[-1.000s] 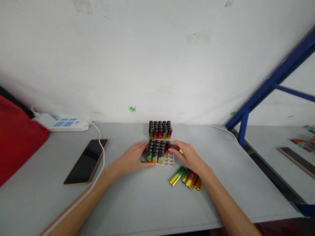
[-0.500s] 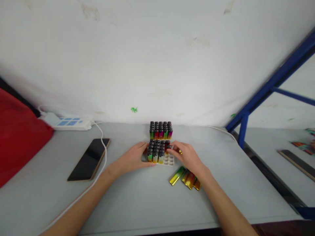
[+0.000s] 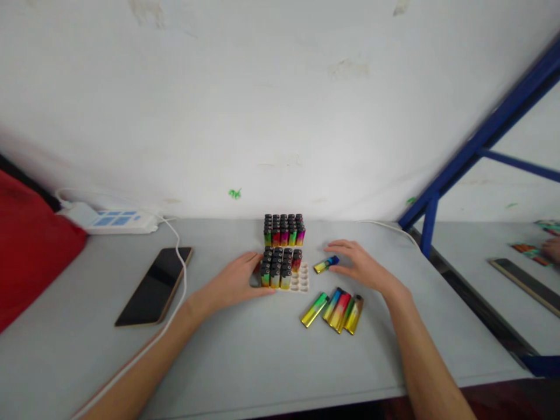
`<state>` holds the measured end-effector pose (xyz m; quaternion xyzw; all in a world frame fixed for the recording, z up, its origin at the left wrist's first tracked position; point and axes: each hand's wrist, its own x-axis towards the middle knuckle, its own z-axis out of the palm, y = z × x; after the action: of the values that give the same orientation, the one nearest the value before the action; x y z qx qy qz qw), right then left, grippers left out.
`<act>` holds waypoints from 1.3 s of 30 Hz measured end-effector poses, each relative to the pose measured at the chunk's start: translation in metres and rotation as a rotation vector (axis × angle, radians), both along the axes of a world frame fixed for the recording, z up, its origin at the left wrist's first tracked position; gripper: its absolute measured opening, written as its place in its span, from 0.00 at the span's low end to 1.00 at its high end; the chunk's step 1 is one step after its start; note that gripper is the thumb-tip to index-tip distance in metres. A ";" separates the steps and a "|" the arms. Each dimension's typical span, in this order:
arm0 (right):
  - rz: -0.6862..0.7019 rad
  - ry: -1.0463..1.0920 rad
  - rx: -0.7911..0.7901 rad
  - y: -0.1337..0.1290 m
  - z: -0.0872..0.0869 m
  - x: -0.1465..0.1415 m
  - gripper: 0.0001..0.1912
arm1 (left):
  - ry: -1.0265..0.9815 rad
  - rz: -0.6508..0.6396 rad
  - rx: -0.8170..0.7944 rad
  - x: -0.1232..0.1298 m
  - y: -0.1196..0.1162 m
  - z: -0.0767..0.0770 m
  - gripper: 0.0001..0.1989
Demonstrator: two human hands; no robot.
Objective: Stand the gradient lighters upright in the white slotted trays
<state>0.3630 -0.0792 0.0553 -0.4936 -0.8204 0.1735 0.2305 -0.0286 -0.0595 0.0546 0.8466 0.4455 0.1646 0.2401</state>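
Observation:
A white tray (image 3: pixel 300 286) holds several upright lighters (image 3: pixel 276 269) with black tops; its right side shows bare sockets, with a red lighter (image 3: pixel 296 261) standing at the back. Behind it stands a full block of lighters (image 3: pixel 284 231). My left hand (image 3: pixel 238 279) is wrapped round the tray's left side, thumb along the front edge. My right hand (image 3: pixel 356 263) is open, its fingers apart beside a blue and yellow lighter (image 3: pixel 322 266) lying right of the tray. Nearer the front lie a green and yellow lighter (image 3: pixel 314 310) and a small group of colourful lighters (image 3: pixel 340 312).
A phone (image 3: pixel 153 286) lies at the left, crossed by a white cable (image 3: pixel 184 274). A power strip (image 3: pixel 120 221) and a red cloth (image 3: pixel 35 245) are farther left. A blue metal frame (image 3: pixel 431 219) bounds the right side. A second phone (image 3: pixel 525 286) lies beyond it.
My right hand has let go of the red lighter, now upright in the tray, and moved right to the blue and yellow lighter. My left hand stays at the tray.

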 end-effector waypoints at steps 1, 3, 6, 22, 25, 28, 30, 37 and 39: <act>0.018 -0.003 -0.018 0.001 -0.003 -0.002 0.17 | -0.002 -0.001 0.000 0.000 0.000 0.000 0.31; 0.020 0.005 -0.046 0.001 -0.006 -0.008 0.10 | 0.005 -0.004 -0.002 0.000 -0.001 0.001 0.31; -0.077 0.079 -0.079 -0.001 -0.004 -0.017 0.10 | 0.009 -0.012 0.011 0.000 -0.001 0.000 0.31; -0.285 1.042 -0.340 -0.007 0.007 -0.086 0.34 | -0.016 -0.024 -0.001 0.000 0.001 -0.001 0.32; -0.190 1.130 -0.410 -0.009 0.007 -0.098 0.32 | 0.017 -0.031 -0.006 -0.001 0.002 -0.001 0.32; -0.190 1.101 -0.434 -0.008 0.008 -0.103 0.35 | 0.030 -0.029 -0.015 -0.001 0.001 0.002 0.32; -0.235 1.033 -0.422 -0.007 0.007 -0.103 0.37 | 0.013 -0.036 -0.014 -0.001 0.000 0.003 0.32; -0.405 0.786 -0.222 -0.006 -0.006 -0.100 0.37 | -0.015 -0.039 -0.007 -0.001 0.003 0.000 0.32; -0.434 0.741 -0.186 -0.005 -0.007 -0.101 0.35 | -0.010 -0.031 -0.012 -0.001 0.003 0.000 0.32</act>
<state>0.2624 -0.0843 0.0481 -0.5777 -0.5403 0.3597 0.4950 -0.0295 -0.0565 0.0541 0.8512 0.4321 0.1623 0.2500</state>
